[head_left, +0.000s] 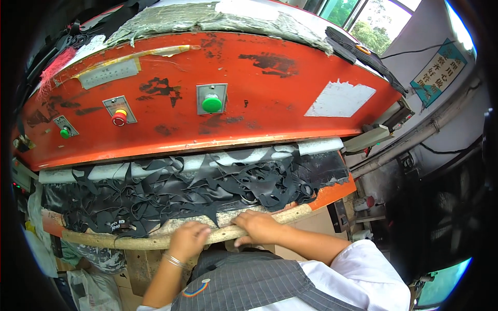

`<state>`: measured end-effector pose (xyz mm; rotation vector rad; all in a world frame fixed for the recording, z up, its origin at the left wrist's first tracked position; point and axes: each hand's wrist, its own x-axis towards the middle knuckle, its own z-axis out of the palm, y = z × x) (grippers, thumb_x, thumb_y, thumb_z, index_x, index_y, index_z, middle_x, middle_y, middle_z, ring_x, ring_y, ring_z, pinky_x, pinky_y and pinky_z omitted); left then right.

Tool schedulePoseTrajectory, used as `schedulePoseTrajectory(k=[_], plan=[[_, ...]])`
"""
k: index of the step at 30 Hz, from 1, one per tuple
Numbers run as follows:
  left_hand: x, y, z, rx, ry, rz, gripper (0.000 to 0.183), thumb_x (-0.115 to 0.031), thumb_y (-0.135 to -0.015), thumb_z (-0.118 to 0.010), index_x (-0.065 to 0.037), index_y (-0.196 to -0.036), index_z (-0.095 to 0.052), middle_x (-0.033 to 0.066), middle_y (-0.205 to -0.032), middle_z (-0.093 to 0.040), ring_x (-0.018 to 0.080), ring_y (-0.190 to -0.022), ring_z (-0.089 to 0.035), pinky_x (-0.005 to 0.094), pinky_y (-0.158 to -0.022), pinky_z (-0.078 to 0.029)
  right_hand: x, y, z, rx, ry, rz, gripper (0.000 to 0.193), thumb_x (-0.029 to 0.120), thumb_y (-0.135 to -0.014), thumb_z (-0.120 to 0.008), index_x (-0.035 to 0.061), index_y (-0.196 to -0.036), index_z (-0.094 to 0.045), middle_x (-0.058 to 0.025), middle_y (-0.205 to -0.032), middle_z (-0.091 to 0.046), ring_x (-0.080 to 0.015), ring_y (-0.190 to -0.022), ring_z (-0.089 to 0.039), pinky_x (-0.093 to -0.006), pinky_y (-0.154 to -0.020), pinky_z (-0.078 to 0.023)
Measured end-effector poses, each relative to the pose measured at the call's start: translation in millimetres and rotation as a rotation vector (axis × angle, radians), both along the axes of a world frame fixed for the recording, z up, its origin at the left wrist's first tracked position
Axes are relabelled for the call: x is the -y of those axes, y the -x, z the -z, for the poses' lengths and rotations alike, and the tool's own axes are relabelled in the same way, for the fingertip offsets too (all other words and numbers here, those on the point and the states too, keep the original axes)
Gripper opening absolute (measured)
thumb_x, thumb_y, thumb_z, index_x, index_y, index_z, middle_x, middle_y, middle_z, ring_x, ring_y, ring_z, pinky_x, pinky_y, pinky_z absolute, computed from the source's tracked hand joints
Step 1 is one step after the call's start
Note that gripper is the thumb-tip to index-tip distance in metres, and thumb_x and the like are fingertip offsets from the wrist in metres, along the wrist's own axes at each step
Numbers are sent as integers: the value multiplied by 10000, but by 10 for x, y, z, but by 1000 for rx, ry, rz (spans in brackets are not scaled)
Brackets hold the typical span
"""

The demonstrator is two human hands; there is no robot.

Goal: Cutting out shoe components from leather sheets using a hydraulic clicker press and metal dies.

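Note:
My left hand point(188, 239) rests on the worn front edge of the cutting board point(140, 241), fingers curled over it, a bangle on the wrist. My right hand point(258, 226) lies beside it on the same edge, fingers bent down onto the board. A black sheet cut full of holes, with tangled black offcuts point(197, 189), covers the board just beyond both hands. A metal cutting die point(249, 199) lies partly buried in the scraps near my right hand. Neither hand holds anything loose.
The big orange press head point(249, 98) hangs over the board, with a green button point(211, 103), a red button point(120, 118) and a small green button point(65, 132). Grey padding and black soles point(358, 52) lie on top. Bags sit at the lower left.

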<state>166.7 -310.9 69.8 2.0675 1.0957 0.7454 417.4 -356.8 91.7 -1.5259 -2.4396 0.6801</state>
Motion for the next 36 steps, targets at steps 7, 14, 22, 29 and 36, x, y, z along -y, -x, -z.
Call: schedulePoseTrajectory(k=[7, 14, 22, 29, 36], plan=[[209, -446, 74, -190, -225, -174, 125, -197, -761, -698, -80, -725, -723, 89, -733, -651, 297, -753, -606, 395, -671, -499, 118, -56, 243, 51, -212, 120, 374, 137, -587, -775, 30, -910, -619, -116, -930, -591, -290, -944, -585, -364, -800, -517], [107, -595, -33, -280, -131, -184, 208, -205, -724, -730, -32, -619, -681, 127, -637, -619, 333, -660, -593, 421, -637, -468, -2, -297, 237, 5, -158, -41, 413, 190, -635, -772, 17, -985, -636, -110, -926, -607, -287, -918, -591, -377, -792, -514], [-302, -1113, -297, -183, 214, -142, 184, -209, -795, -712, -34, -736, -715, 128, -681, -642, 303, -632, -614, 383, -602, -481, -1557, -1495, -217, -130, -296, -24, 577, 385, -749, -741, 73, -1207, -582, -185, -1176, -588, -366, -1108, -533, -480, -968, -413], [-541, -1875, -243, 59, 298, -95, 121, -117, -842, -685, 2, -835, -710, 109, -754, -668, 194, -695, -638, 290, -633, -482, -2619, -1732, 199, 142, -365, 78, 882, 552, -663, -766, 234, -1420, -444, -309, -1448, -336, -464, -1373, -277, -528, -1145, -190], [-601, -2075, -158, 706, 626, -415, 389, -249, -1017, -483, 41, -1273, -515, 135, -1136, -621, 186, -955, -614, 279, -813, -491, -2467, -1748, 57, -23, -438, 54, 673, 429, -598, -801, 171, -1192, -616, -327, -1387, -365, -478, -1244, -382, -524, -1059, -311]])
